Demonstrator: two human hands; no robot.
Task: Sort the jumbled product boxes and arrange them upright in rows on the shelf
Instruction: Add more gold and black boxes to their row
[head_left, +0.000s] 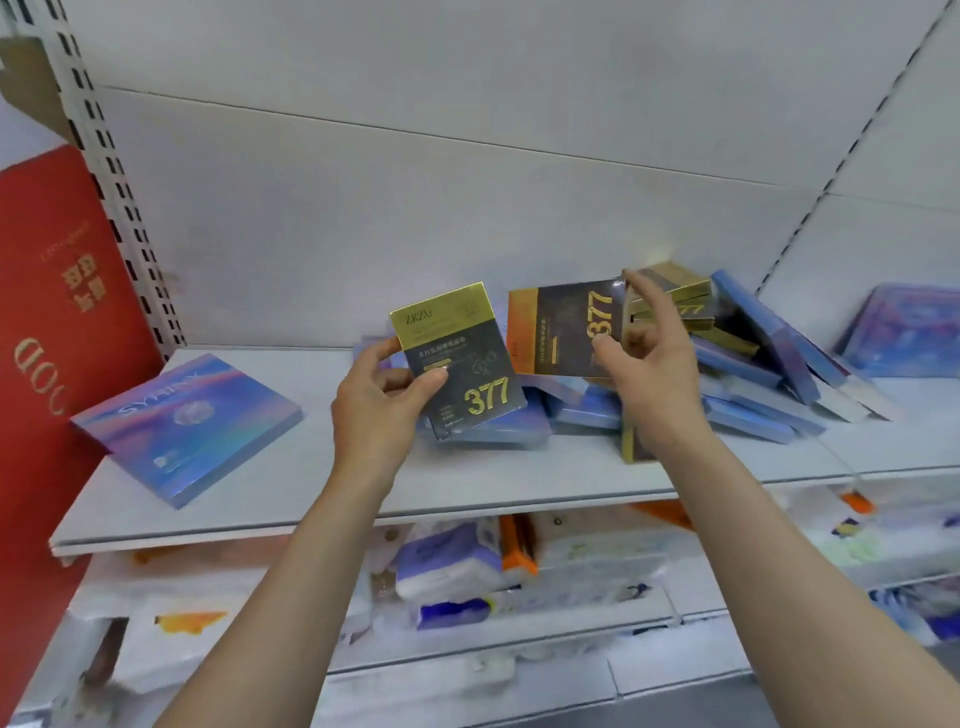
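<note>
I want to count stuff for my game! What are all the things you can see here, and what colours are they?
gold-and-black 377 boxes: at least four, two held up, others in the pile
blue shimmery boxes: many, jumbled pile mid-shelf
single blue box: one, flat, shelf's left end
shelf: one, white
red box: one, tall, far left
white packs: several, blurry, lower shelves
left hand: holds a 377 box
right hand: pinches another 377 box

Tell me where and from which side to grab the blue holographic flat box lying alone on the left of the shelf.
Probably pinch the blue holographic flat box across its thin front edge, coming from the front of the white shelf. It lies flat and near that edge, with bare shelf around it.
</note>
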